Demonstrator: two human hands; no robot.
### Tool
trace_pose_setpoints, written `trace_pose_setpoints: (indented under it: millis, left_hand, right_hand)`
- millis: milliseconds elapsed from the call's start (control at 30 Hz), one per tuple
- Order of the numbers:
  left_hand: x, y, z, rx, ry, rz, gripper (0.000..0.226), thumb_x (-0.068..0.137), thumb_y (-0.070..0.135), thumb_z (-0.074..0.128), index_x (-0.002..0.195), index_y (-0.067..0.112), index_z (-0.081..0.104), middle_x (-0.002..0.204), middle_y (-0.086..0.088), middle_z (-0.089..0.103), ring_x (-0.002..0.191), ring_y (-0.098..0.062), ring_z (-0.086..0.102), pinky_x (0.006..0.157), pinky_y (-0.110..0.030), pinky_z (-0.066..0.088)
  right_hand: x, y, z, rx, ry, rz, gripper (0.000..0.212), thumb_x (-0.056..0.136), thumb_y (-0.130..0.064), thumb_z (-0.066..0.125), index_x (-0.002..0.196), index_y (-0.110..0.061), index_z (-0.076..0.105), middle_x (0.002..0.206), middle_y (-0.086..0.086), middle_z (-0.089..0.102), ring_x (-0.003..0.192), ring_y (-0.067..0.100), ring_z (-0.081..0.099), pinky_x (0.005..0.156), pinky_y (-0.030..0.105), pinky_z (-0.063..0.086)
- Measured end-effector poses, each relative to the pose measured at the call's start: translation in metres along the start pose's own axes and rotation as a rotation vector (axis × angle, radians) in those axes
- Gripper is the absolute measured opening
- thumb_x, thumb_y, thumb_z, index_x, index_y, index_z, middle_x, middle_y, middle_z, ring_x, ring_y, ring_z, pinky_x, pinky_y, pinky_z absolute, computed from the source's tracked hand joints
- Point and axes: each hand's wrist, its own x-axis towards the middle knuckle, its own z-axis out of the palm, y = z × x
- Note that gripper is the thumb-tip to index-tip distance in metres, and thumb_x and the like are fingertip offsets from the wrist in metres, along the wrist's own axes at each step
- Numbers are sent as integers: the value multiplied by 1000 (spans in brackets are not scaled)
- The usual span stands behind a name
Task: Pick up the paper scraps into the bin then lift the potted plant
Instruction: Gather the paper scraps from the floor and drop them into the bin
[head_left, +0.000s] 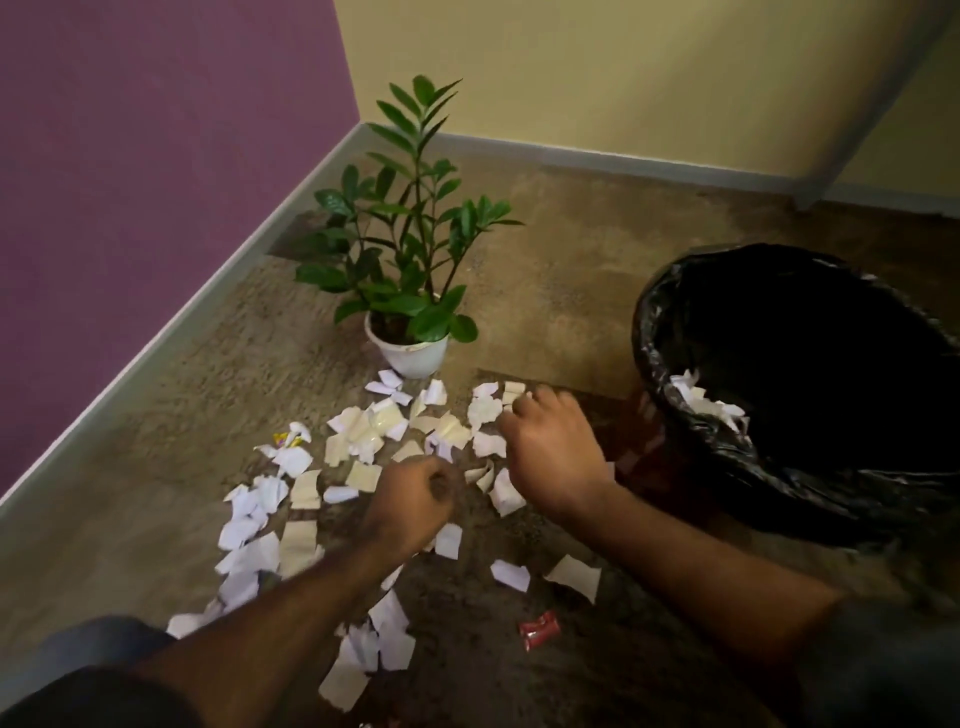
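Observation:
Several white and beige paper scraps (363, 441) lie scattered on the carpet in front of me. My left hand (415, 501) hovers low over the middle of the pile, fingers curled into a loose fist; no paper shows in it. My right hand (550, 447) reaches into the far right of the pile, its fingertips curled down and pinching a scrap (511, 402). The potted plant (410, 234) stands upright in a white pot (415, 358) just behind the scraps. The bin (675, 415), lined with a black bag, stands at the right and holds a few scraps (701, 402).
A red wrapper (539, 629) lies on the carpet near my right forearm, and a small yellow wrapper (288, 440) sits at the pile's left edge. A purple wall (156, 182) and a yellow wall (623, 67) meet in the corner behind the plant.

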Motion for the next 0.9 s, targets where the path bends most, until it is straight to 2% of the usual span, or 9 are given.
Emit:
trace_pose_setpoints:
  millis: [33,100,200,333,433,533,600,767,900]
  left_hand:
    - [-4,-15,-2,103,-109,-66,28,76,18,68,104,21,69,107,-5,69,98,-21,64,83,-30,51]
    - [-12,-39,-8,337,-287,-247,72,72,40,73,137,23,46,134,-10,51,121,-30,52,97,-40,48]
    - [-23,-63,-8,447,-364,-378,93,68,53,72,145,26,28,144,-15,37,132,-37,38,107,-49,39]
    - [-25,-67,4,494,-413,-380,89,74,41,71,148,24,24,149,-15,25,136,-40,34,111,-50,32]
    - [-26,-64,17,454,-445,-330,86,74,34,70,147,35,23,153,-7,22,134,-38,39,110,-57,31]
    - [-24,-63,29,331,-483,-215,91,75,28,72,149,35,19,157,-6,16,137,-38,33,110,-51,36]
    - [-24,-62,36,335,-501,-114,94,74,25,74,149,31,19,159,-8,11,139,-39,28,108,-50,39]
    - [-24,-64,45,353,-445,-68,99,73,22,76,150,33,15,162,-5,5,140,-39,27,109,-47,39]
    - [-31,-68,46,414,-536,5,97,80,35,69,152,38,4,163,-5,-6,144,-44,17,111,-53,34]
  right_hand:
    - [-6,-3,13,17,-148,7,17,77,-10,61,93,-10,67,91,12,64,91,32,55,76,39,43]
    - [-17,-3,37,62,-414,90,33,83,-15,57,116,-13,59,117,13,59,110,33,51,88,42,43]
    - [-29,6,62,84,-605,258,50,81,-21,59,129,-18,46,136,10,47,122,33,45,94,44,43]
    - [-45,30,86,109,-608,430,59,86,-15,50,142,-26,34,142,6,41,128,31,42,98,48,45]
    - [-54,40,101,35,-657,434,62,86,-18,54,144,-21,33,147,8,32,133,33,35,107,46,37]
    - [-59,40,112,95,-706,601,85,82,-22,60,151,-26,12,154,15,16,138,42,24,112,49,30]
    - [-53,35,118,214,-707,650,88,84,-20,57,151,-35,4,159,15,6,141,46,18,113,54,27]
    - [-25,12,132,373,-729,491,105,76,-45,70,151,-39,-3,160,17,2,146,42,3,116,52,18]
    - [-17,-10,144,484,-715,397,108,75,-41,77,149,-47,-2,161,14,-8,147,40,-5,115,52,19]
